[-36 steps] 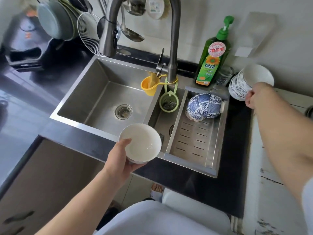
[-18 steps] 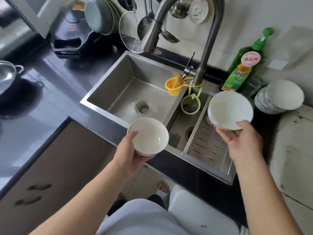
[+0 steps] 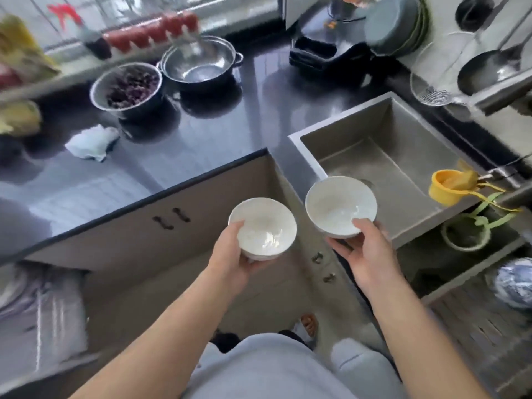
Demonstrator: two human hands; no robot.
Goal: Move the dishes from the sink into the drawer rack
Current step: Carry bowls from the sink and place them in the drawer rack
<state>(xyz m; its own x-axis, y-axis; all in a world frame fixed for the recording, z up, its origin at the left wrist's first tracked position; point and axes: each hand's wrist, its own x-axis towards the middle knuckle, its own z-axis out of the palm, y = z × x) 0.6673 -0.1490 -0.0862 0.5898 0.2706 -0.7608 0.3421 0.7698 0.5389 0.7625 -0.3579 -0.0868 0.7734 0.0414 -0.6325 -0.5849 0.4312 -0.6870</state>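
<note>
My left hand (image 3: 230, 254) grips a small white bowl (image 3: 263, 227) by its near rim, thumb inside. My right hand (image 3: 365, 249) holds a second, slightly larger white bowl (image 3: 339, 205) the same way. Both bowls sit upright in the air in front of the cabinet fronts, left of the steel sink (image 3: 383, 156). A blue-and-white patterned bowl (image 3: 515, 283) lies on the slotted drain tray (image 3: 478, 326) at the right edge. At the lower left a pulled-out drawer rack (image 3: 43, 306) shows, blurred.
On the dark counter (image 3: 230, 122) stand a steel pot (image 3: 201, 64), a bowl of purple food (image 3: 126, 86) and a crumpled white cloth (image 3: 92, 142). A yellow holder (image 3: 449, 185) and green ring (image 3: 466, 234) hang at the sink divider. Ladles and a strainer (image 3: 431, 82) hang at the back right.
My right hand took a white bowl from the stack at the right and brought it over beside the left one. My view swung left, toward the counter and the drawer.
</note>
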